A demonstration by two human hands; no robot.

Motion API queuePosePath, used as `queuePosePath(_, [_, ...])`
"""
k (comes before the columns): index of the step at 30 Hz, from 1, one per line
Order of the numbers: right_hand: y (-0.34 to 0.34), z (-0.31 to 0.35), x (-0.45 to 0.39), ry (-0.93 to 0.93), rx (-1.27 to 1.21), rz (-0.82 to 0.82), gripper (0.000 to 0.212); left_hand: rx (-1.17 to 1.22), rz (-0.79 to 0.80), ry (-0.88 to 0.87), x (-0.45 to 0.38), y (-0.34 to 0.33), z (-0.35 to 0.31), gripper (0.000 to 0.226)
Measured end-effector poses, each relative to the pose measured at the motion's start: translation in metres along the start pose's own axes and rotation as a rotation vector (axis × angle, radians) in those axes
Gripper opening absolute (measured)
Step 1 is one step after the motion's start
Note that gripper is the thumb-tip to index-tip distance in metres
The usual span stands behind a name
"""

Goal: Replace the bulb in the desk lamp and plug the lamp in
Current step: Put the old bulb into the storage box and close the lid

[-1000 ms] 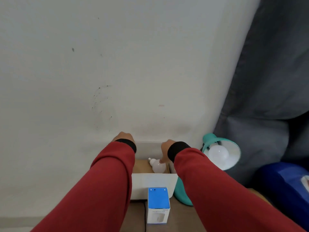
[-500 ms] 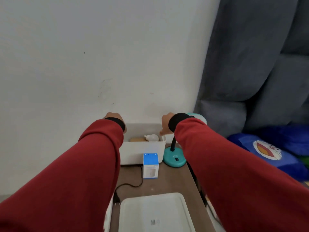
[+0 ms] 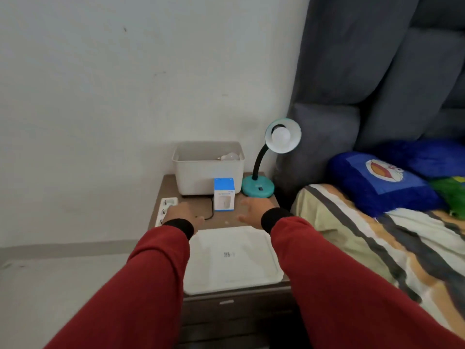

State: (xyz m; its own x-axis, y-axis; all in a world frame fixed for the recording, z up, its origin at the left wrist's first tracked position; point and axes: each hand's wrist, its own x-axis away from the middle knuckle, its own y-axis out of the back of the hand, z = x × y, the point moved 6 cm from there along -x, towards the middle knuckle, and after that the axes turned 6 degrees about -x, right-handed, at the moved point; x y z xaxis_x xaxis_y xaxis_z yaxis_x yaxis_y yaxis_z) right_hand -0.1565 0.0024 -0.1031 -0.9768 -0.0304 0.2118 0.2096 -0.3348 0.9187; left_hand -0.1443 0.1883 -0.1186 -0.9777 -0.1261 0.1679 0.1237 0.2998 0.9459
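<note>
A teal desk lamp stands at the back right of the bedside table, its shade tipped up with a white bulb in the socket. A second white bulb lies inside the white bin. In front of the bin stands a blue and white bulb box. A black cord runs across the tabletop toward a white power strip at the left edge. My left hand hovers over the strip and cord, fingers loosely spread. My right hand is open just in front of the lamp base, holding nothing.
A white lid or tray lies flat on the front of the brown bedside table. A bed with a striped blanket and blue pillows is on the right, against a grey headboard. A white wall is behind.
Both hands have pulled back from the bin's rim to the tabletop in front of it. The view has drawn back and tilted down, showing the whole table and bed.
</note>
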Motion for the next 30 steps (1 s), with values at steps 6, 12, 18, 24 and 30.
queuePosePath(6, [-0.078, -0.054, 0.033, -0.151, -0.287, -0.039, 0.069, 0.284, 0.03, -0.035, 0.044, -0.085, 0.02, 0.074])
queuePosePath(12, [-0.115, -0.088, 0.056, -0.261, -0.229, -0.078, 0.069, 0.167, 0.059, 0.033, 0.057, -0.132, 0.043, 0.076])
queuePosePath(18, [-0.125, -0.098, 0.055, -0.318, -0.214, 0.004, 0.068, 0.006, 0.14, 0.057, 0.053, -0.142, 0.046, 0.077])
queuePosePath(24, [-0.116, -0.095, 0.051, -0.366, -0.265, 0.013, 0.071, 0.135, 0.161, 0.069, 0.047, -0.128, 0.047, 0.08])
queuePosePath(30, [-0.075, -0.08, 0.045, -0.349, -0.285, -0.037, 0.075, 0.257, 0.03, 0.038, 0.045, -0.086, 0.036, 0.075])
